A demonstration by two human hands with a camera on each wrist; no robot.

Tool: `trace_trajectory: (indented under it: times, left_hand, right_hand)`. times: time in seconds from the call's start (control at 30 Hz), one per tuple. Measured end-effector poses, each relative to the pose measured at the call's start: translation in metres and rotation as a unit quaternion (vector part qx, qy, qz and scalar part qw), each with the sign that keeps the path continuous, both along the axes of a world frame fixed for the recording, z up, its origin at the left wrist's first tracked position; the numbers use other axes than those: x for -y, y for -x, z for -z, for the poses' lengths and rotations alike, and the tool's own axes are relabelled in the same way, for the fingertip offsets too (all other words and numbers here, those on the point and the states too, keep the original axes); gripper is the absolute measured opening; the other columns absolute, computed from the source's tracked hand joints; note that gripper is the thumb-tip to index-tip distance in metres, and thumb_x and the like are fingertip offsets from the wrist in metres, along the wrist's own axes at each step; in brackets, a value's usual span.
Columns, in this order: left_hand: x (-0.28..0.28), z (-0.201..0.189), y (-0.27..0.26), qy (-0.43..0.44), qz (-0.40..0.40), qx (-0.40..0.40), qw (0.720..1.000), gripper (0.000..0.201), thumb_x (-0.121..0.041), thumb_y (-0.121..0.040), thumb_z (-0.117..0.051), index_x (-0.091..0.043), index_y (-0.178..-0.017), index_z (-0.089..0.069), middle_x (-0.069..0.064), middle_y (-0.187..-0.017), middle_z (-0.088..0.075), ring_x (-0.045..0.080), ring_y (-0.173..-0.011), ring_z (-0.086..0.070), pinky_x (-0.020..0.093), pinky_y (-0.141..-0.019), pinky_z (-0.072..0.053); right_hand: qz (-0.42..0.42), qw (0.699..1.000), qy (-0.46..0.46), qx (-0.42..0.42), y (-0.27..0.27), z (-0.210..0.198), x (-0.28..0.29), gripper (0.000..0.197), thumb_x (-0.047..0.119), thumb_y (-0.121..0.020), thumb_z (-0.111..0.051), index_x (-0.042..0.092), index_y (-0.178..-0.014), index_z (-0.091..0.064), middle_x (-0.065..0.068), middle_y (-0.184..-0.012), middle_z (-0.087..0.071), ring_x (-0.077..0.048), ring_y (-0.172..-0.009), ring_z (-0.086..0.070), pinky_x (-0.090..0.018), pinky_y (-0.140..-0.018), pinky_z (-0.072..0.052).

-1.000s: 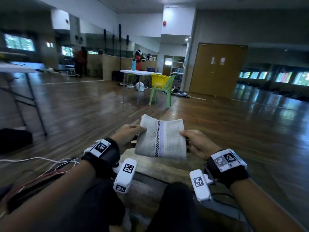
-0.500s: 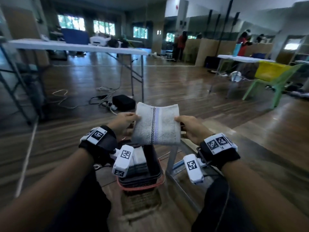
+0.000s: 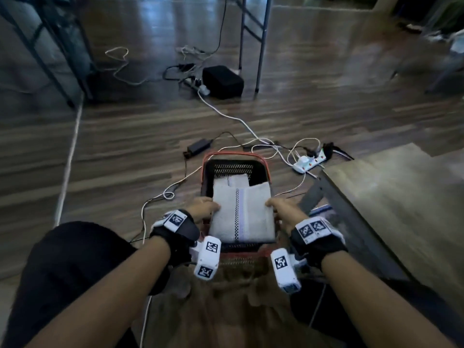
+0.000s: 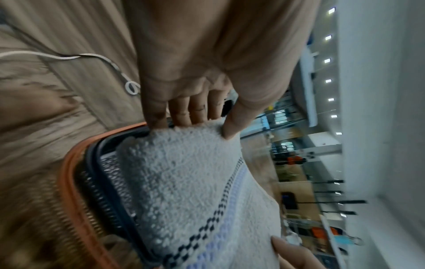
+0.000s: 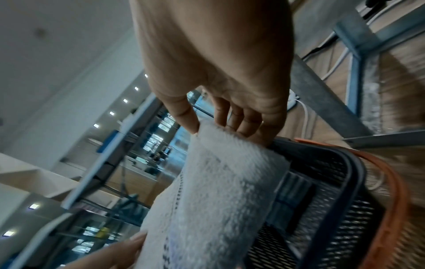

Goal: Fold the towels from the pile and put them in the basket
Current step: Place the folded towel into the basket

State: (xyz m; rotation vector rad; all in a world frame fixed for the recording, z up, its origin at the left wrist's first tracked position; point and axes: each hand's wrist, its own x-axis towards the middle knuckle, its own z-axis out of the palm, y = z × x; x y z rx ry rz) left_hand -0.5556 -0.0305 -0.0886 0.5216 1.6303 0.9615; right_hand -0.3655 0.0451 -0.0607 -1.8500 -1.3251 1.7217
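Note:
A folded white towel [image 3: 242, 214] with a checked dark stripe and a lilac band hangs flat over the black basket [image 3: 234, 163], which has an orange rim and stands on the floor. My left hand [image 3: 204, 209] pinches the towel's left edge, thumb on top and fingers below [image 4: 184, 116]. My right hand [image 3: 282, 209] pinches the right edge the same way [image 5: 207, 123]. Another folded towel [image 3: 232, 180] lies inside the basket at its far end. In the wrist views the towel [image 4: 197, 182] [image 5: 218, 191] sits just above the basket's mesh wall [image 5: 333, 191].
Cables and a white power strip [image 3: 310, 163] lie on the wooden floor beyond the basket. A black power brick [image 3: 199, 146] and a black box [image 3: 222, 81] sit farther off. A low wooden table [image 3: 391, 197] with a metal frame is at right; folding-table legs [image 3: 261, 41] stand behind.
My view swung from the room down to the floor. Both hands carried the folded towel left and down from the table to just above the basket.

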Motion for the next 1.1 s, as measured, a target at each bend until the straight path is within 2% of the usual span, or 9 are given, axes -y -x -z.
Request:
trace_trajectory:
  times: [0.1,0.17,0.33,0.47,0.6,0.67,0.83,0.97,1.1]
  left_hand:
    - [-0.049,0.074,0.011,0.054,-0.001,-0.028,0.998,0.016,-0.002,-0.075,-0.056,-0.007,-0.060,-0.057,0.009,-0.054,-0.064,0.022,-0.053,-0.061,0.025,-0.055,-0.050]
    - [-0.086,0.118,0.020,0.077,-0.010,-0.057,0.995,0.009,-0.012,-0.060,-0.056,-0.004,-0.061,-0.061,0.023,-0.076,-0.065,0.033,-0.074,-0.063,0.039,-0.070,-0.052]
    - [-0.167,0.147,0.041,0.076,-0.022,-0.182,0.980,0.024,-0.007,-0.081,-0.052,0.002,-0.100,-0.065,0.018,-0.100,-0.065,0.030,-0.097,-0.061,0.029,-0.078,-0.043]
    - [-0.204,0.171,0.055,0.072,-0.020,-0.227,0.971,0.022,-0.009,-0.083,-0.049,-0.001,-0.095,-0.065,0.015,-0.092,-0.064,0.030,-0.089,-0.061,0.027,-0.072,-0.040]
    - [-0.214,0.195,0.063,0.079,-0.029,-0.237,0.968,0.030,-0.011,-0.082,-0.049,-0.002,-0.106,-0.064,0.016,-0.103,-0.067,0.031,-0.094,-0.062,0.026,-0.073,-0.040]
    - [-0.214,0.202,0.064,0.087,-0.033,-0.238,0.967,0.031,-0.010,-0.081,-0.048,-0.002,-0.106,-0.064,0.016,-0.104,-0.067,0.030,-0.091,-0.061,0.026,-0.073,-0.040]
    - [-0.218,0.212,0.063,0.088,-0.047,-0.240,0.966,0.033,-0.008,-0.083,-0.047,-0.001,-0.112,-0.060,0.017,-0.112,-0.065,0.032,-0.101,-0.060,0.025,-0.075,-0.037]
    - [-0.218,0.217,0.060,0.100,-0.054,-0.245,0.963,0.032,-0.006,-0.086,-0.046,0.002,-0.117,-0.055,0.019,-0.118,-0.062,0.033,-0.108,-0.057,0.024,-0.076,-0.035]
    - [-0.215,0.222,0.058,0.109,-0.052,-0.248,0.961,0.031,-0.008,-0.087,-0.048,0.004,-0.115,-0.054,0.020,-0.118,-0.061,0.034,-0.108,-0.057,0.025,-0.077,-0.035]
  right_hand:
    - [-0.047,0.997,0.023,0.064,0.008,0.090,-0.066,0.030,0.033,-0.052,-0.065,0.011,-0.072,-0.060,-0.019,-0.101,-0.068,-0.036,-0.092,-0.064,-0.049,-0.087,-0.053]
    - [-0.060,0.994,0.026,0.091,0.027,0.114,-0.098,0.012,0.024,-0.068,-0.062,0.012,-0.068,-0.057,-0.019,-0.106,-0.066,-0.036,-0.101,-0.062,-0.047,-0.093,-0.051]
    - [-0.088,0.989,-0.038,0.114,0.074,0.141,-0.170,0.015,0.016,-0.084,-0.053,0.005,-0.087,-0.064,-0.016,-0.091,-0.058,-0.028,-0.086,-0.055,-0.033,-0.075,-0.045]
    - [-0.103,0.986,-0.063,0.118,0.090,0.169,-0.211,0.028,0.015,-0.087,-0.050,-0.004,-0.100,-0.065,-0.024,-0.111,-0.065,-0.031,-0.091,-0.058,-0.023,-0.054,-0.038]
    - [-0.089,0.989,-0.047,0.112,0.098,0.193,-0.223,0.033,0.015,-0.086,-0.051,-0.009,-0.105,-0.063,-0.020,-0.101,-0.066,-0.020,-0.077,-0.048,-0.027,-0.054,-0.032]
    - [-0.089,0.989,-0.040,0.110,0.103,0.200,-0.224,0.036,0.015,-0.086,-0.051,-0.013,-0.106,-0.059,-0.013,-0.086,-0.055,-0.019,-0.074,-0.045,-0.028,-0.051,-0.030]
    - [-0.094,0.988,-0.030,0.115,0.110,0.209,-0.230,0.027,0.013,-0.086,-0.051,-0.008,-0.097,-0.063,-0.012,-0.086,-0.052,-0.022,-0.069,-0.048,-0.028,-0.052,-0.031]
    - [-0.067,0.991,-0.055,0.101,0.110,0.224,-0.231,0.027,0.011,-0.084,-0.050,-0.012,-0.094,-0.062,-0.012,-0.081,-0.052,-0.021,-0.073,-0.049,-0.027,-0.066,-0.035]
    - [-0.054,0.990,-0.088,0.101,0.111,0.232,-0.227,0.017,0.009,-0.083,-0.046,0.005,-0.083,-0.063,-0.009,-0.076,-0.057,-0.024,-0.072,-0.055,-0.028,-0.068,-0.039]
